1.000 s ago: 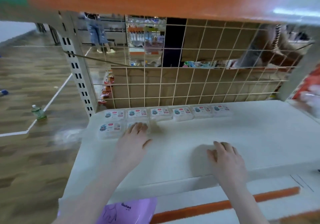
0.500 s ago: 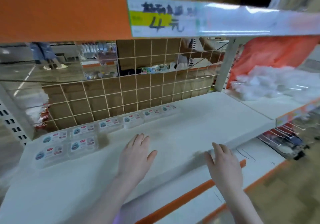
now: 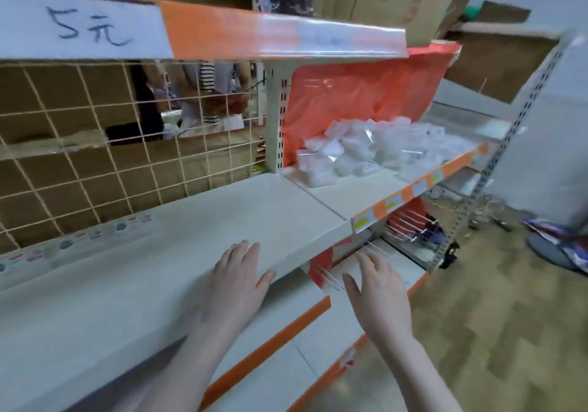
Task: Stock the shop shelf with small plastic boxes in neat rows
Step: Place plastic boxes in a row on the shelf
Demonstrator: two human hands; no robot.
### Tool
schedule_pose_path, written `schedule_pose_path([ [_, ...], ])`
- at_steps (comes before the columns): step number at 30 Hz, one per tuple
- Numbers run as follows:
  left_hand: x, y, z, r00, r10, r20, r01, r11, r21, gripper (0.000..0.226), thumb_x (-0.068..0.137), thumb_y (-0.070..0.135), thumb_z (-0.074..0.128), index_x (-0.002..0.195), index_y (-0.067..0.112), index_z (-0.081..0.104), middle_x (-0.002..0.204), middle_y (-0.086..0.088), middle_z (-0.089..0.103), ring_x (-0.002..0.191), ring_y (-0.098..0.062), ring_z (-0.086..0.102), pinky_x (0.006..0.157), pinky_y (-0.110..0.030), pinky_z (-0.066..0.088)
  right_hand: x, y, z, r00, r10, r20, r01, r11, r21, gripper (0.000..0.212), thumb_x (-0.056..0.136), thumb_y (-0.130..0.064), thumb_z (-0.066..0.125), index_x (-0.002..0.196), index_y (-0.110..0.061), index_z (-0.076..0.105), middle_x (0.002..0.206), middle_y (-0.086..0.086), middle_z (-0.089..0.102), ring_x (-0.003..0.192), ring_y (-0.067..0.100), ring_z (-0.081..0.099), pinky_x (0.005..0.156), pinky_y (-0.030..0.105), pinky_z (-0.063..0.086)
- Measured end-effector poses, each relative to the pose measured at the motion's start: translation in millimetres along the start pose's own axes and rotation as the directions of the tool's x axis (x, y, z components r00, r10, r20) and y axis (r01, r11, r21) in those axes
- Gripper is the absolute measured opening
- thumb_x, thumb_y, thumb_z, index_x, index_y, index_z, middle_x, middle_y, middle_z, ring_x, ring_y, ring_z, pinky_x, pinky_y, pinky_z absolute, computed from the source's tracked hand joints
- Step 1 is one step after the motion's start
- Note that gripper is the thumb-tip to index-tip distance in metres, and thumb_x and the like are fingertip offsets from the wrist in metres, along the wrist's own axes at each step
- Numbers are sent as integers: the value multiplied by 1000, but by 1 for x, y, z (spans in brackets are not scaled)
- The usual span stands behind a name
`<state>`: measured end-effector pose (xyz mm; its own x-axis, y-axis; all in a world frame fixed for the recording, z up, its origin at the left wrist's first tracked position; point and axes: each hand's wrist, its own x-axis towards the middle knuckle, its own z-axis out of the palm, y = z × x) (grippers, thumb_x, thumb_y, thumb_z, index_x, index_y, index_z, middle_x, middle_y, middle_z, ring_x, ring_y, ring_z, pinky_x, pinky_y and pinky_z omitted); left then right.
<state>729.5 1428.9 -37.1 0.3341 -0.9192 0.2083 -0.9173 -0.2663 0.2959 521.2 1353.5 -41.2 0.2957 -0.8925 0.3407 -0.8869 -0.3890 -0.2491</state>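
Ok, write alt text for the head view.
Two empty hands, left hand flat on the white shelf and right hand open past its front edge. A blurred row of small plastic boxes lines the wire grid; clear packets are heaped further right.

We see a bright picture with soft, even light, and we cannot tell where the light comes from. Shadows are faint; a soft one lies under the left hand (image 3: 237, 279) on the white shelf (image 3: 203, 220). Much of the picture is blurry, as if smeared. The row of small boxes (image 3: 76, 243) is only a smudge. The clear strip (image 3: 318, 34) on the orange edge shines with glare. Straight lines bend near the edges. The "5" sign (image 3: 79, 26) stays readable.
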Motion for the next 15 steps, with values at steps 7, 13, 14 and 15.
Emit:
schedule_pose_path([
  [7,56,70,32,1000,13,-2,-13,1000,-14,61,95,52,37,147,22,27,154,2,25,142,-16,20,114,-29,18,49,79,-8,998,43,-35,-40,996,82,39,88,-22,63,119,0,58,114,16,61,108,34,55,88,41,44],
  [13,126,104,59,999,42,-25,-42,999,-18,61,95,52,38,146,21,30,153,1,27,141,-16,22,112,-29,21,109,120,3,995,51,-85,-43,994,97,33,79,-10,70,110,1,63,102,17,63,97,36,59,80,41,47],
  [14,139,108,64,998,45,-33,-46,999,-21,60,95,51,39,146,20,31,153,1,28,140,-16,22,112,-28,21,121,126,7,993,48,-111,-37,994,101,30,75,-8,74,102,2,65,93,17,64,88,37,61,73,42,49],
  [15,153,112,69,998,49,-40,-50,998,-23,60,94,51,40,145,20,32,152,1,29,140,-16,23,112,-28,22,134,132,10,991,45,-126,-33,994,101,29,73,-7,76,99,3,65,90,17,64,84,38,61,70,42,50],
])
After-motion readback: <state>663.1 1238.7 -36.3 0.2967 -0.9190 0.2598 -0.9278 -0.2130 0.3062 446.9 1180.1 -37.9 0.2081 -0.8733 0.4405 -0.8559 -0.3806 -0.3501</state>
